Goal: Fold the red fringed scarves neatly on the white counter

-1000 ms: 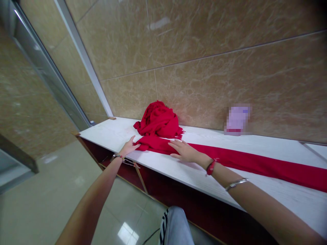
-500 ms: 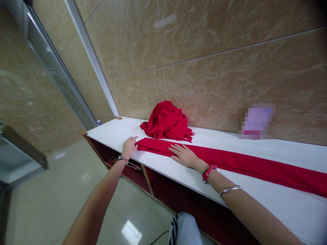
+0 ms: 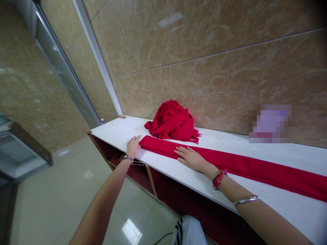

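A long folded red scarf (image 3: pixel 245 166) lies stretched along a white counter (image 3: pixel 178 170). My right hand (image 3: pixel 190 157) rests flat on it, fingers spread, a little way from its left end. My left hand (image 3: pixel 133 146) sits at that left end, fingers curled around the scarf's edge. Behind them a second red scarf (image 3: pixel 173 121) is heaped in a crumpled pile against the wall.
A tan marble-tiled wall (image 3: pixel 230 68) rises behind the counter. A blurred purple item (image 3: pixel 270 123) stands at the back right. Dark red shelving (image 3: pixel 133 170) runs under the counter, above a glossy tiled floor (image 3: pixel 63 197). A metal-framed panel (image 3: pixel 58 64) stands on the left.
My left hand went from lying flat at the scarf's end to curling around it. The folded strip lies straighter, and the view has shifted slightly left.
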Tool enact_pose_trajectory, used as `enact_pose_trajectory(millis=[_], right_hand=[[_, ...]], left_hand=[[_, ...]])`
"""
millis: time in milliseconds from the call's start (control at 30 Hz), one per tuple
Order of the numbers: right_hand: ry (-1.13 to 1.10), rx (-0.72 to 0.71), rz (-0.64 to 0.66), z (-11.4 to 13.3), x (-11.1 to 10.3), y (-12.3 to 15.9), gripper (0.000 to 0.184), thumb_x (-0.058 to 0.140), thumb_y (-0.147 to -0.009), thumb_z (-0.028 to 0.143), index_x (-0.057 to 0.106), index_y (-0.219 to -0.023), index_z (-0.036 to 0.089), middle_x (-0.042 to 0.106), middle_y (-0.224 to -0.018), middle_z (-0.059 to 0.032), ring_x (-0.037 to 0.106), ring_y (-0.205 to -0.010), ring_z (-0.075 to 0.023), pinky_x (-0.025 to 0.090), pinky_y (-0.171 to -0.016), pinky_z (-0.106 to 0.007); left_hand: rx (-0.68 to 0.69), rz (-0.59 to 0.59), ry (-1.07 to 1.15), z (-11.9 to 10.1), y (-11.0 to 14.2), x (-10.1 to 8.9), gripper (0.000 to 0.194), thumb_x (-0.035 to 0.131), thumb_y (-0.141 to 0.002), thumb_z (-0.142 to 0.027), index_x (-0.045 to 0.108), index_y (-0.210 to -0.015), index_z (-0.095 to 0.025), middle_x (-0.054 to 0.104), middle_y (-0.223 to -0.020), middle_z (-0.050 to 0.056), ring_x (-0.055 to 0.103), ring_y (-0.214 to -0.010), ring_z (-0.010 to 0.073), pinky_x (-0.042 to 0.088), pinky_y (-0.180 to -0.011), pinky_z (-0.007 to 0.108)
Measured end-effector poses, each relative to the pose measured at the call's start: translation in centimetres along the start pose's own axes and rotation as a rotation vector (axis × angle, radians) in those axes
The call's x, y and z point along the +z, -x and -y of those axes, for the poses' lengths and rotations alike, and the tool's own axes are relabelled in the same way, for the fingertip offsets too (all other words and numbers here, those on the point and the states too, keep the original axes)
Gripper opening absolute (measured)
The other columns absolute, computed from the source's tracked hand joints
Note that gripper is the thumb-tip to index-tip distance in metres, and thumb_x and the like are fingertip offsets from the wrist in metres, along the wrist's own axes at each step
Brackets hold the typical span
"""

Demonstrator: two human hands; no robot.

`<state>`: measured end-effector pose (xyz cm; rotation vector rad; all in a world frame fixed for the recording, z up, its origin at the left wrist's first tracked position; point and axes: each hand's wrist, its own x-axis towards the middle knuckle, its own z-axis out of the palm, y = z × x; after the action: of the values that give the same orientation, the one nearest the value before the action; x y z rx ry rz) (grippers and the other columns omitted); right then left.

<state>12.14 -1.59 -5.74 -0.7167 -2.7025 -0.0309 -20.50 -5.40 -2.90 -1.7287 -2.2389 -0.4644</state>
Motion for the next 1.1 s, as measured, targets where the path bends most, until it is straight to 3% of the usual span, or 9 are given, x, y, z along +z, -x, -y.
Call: enact_pose_trajectory(millis=[67,233,400,567,667,833,967,1100], right_hand=[[-0.004,-0.010,0.001,0.0,0.1,0.0,0.044,0.033,-0.091,0.036,0.045,-0.128,0.018,0.044,-0.133,-0.0102,0.040,-0.122,-0.0234,0.029,-0.102,-0.045],[-0.029,-0.022,-0.013,0.0,0.2,0.0,0.043,0.033,-0.091,0.036,0.046,-0.128,0.018,0.046,-0.131,-0.0105,0.040,-0.123,-0.0228,0.030,-0.102,-0.045],[-0.029,-0.020,-0.069,-0.3,-0.5,0.4,0.044,0.035,-0.090,0.037,0.044,-0.129,0.017,0.046,-0.131,-0.0111,0.040,-0.122,-0.0233,0.034,-0.101,-0.043],[0.054,-0.062,-0.020,-1.0,-0.1,1.0,0.040,0.033,-0.088,0.019,0.048,-0.125,0.012,0.049,-0.128,-0.0145,0.040,-0.122,-0.0241,0.035,-0.100,-0.044],[0.059,-0.092,0.041,-1.5,0.1,0.8,0.045,0.036,-0.083,0.010,0.045,-0.127,0.009,0.048,-0.129,-0.0151,0.042,-0.121,-0.0234,0.038,-0.099,-0.040],[0.037,-0.091,0.065,-1.7,-1.0,0.1,0.059,0.030,-0.073,-0.004,0.044,-0.128,0.012,0.049,-0.128,-0.0119,0.050,-0.113,-0.0188,0.043,-0.094,-0.034],[0.038,-0.049,-0.007,-1.1,-1.4,0.7,0.054,0.031,-0.075,-0.001,0.049,-0.124,0.015,0.055,-0.122,-0.0106,0.054,-0.109,-0.0207,0.044,-0.093,-0.036],[0.028,-0.072,-0.001,-0.4,-0.6,2.1,0.053,0.030,-0.078,0.000,0.046,-0.126,0.014,0.048,-0.130,-0.0114,0.043,-0.120,-0.0218,0.038,-0.098,-0.041]], left_hand=[[0.076,0.028,-0.056,0.0,0.2,0.2,0.062,0.049,-0.071,-0.010,0.038,-0.132,-0.021,0.051,-0.113,0.011,0.054,-0.100,0.0235,0.043,-0.084,0.033],[0.438,0.116,-0.001,1.2,-0.2,0.9,0.066,0.041,-0.071,-0.002,0.036,-0.133,-0.024,0.034,-0.139,0.005,0.034,-0.124,0.0201,0.031,-0.101,0.032],[0.468,0.191,0.028,1.9,-0.7,1.0,0.067,0.035,-0.070,0.002,0.036,-0.133,-0.019,0.034,-0.140,0.006,0.032,-0.127,0.0172,0.027,-0.104,0.031],[0.608,0.249,0.048,0.6,-0.8,0.7,0.066,0.035,-0.070,0.003,0.037,-0.132,-0.019,0.030,-0.142,0.006,0.025,-0.131,0.0150,0.023,-0.106,0.031],[0.560,0.311,0.095,0.4,-1.2,0.8,0.072,0.033,-0.065,0.007,0.038,-0.132,-0.021,0.032,-0.141,0.004,0.027,-0.130,0.0124,0.023,-0.107,0.030],[0.384,0.271,0.112,0.8,-1.8,0.9,0.074,0.036,-0.065,0.007,0.035,-0.134,-0.020,0.030,-0.142,0.006,0.032,-0.128,0.0161,0.028,-0.105,0.031],[0.446,0.182,0.073,1.1,-1.5,1.0,0.075,0.036,-0.066,0.006,0.031,-0.136,-0.022,0.024,-0.145,0.004,0.022,-0.132,0.0183,0.025,-0.106,0.032],[0.471,0.290,0.015,1.5,-1.2,0.7,0.075,0.035,-0.065,0.006,0.033,-0.134,-0.023,0.029,-0.143,0.003,0.026,-0.130,0.0170,0.023,-0.106,0.032]])
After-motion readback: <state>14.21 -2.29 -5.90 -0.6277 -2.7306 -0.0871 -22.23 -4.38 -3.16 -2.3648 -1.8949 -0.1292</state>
